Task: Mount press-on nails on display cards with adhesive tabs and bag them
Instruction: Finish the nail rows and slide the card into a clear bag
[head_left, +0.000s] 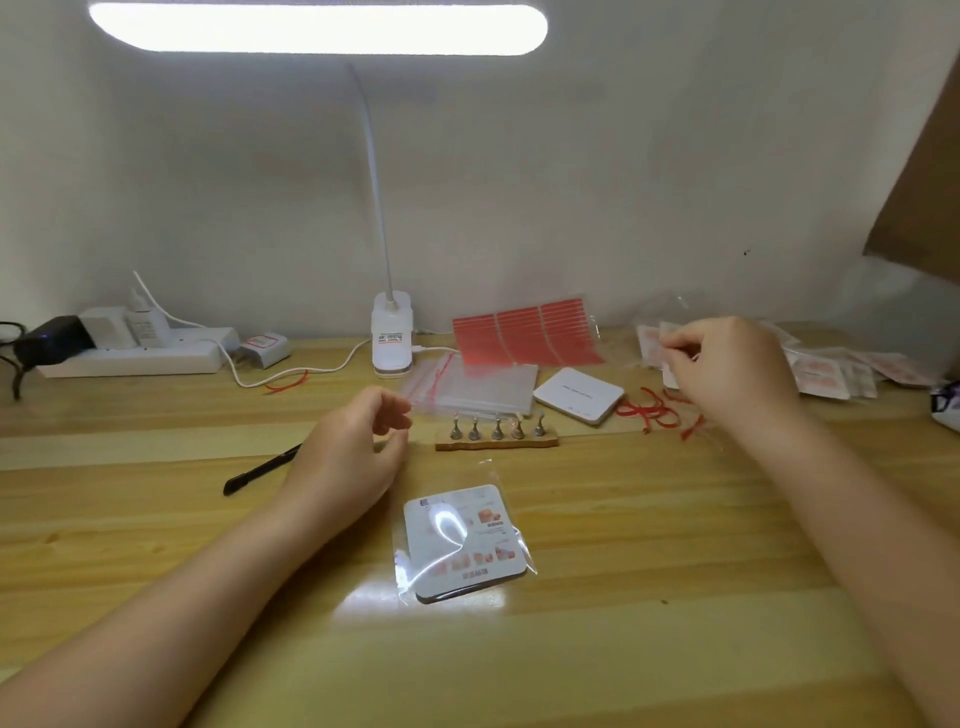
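Where right hand (727, 364) reaches, packets (831, 371) blurred

White rounded-square printed display card (464, 540) sealed in clear glossy plastic bag (511, 545), lying flat, slightly rotated, centre of wooden desk (623, 597).

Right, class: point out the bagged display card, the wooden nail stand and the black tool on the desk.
bagged display card (464, 540), head view, middle of the card's printed face.
wooden nail stand (496, 443), head view, its wooden base.
black tool (260, 470), head view, mid-shaft.
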